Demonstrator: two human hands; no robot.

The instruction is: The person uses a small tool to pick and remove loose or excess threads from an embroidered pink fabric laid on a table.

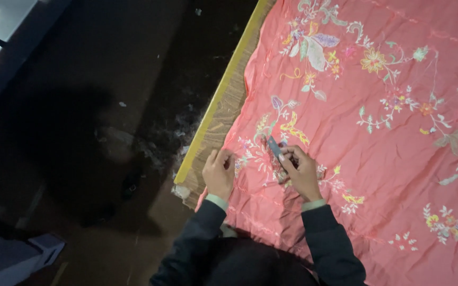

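Your right hand (300, 172) is closed around a small slim tool (274, 146), pinched between thumb and fingers, its dark bluish tip pointing up and away from you over the embroidery. What kind of tool it is, you cannot tell from this view. Your left hand (219, 172) rests just beside it, fingers curled down onto the near-left edge of the coral-pink embroidered cloth (398, 159), pressing or pinching the fabric there; whether it truly grips a fold is not clear.

The cloth lies spread flat over the counter (223, 114), covering nearly all of it, with floral stitching in yellow, white, green and purple scattered across the surface. The tool's tip sits right at a cluster of flowers and leaves between your two hands. Only a strip of the wooden counter with its yellow edge band shows at the left, beside the cloth's border.

Beyond that edge is the dark floor (80, 132), with a few pale scraps of lint near the counter's corner. Your dark sleeves (324, 238) reach in from the bottom
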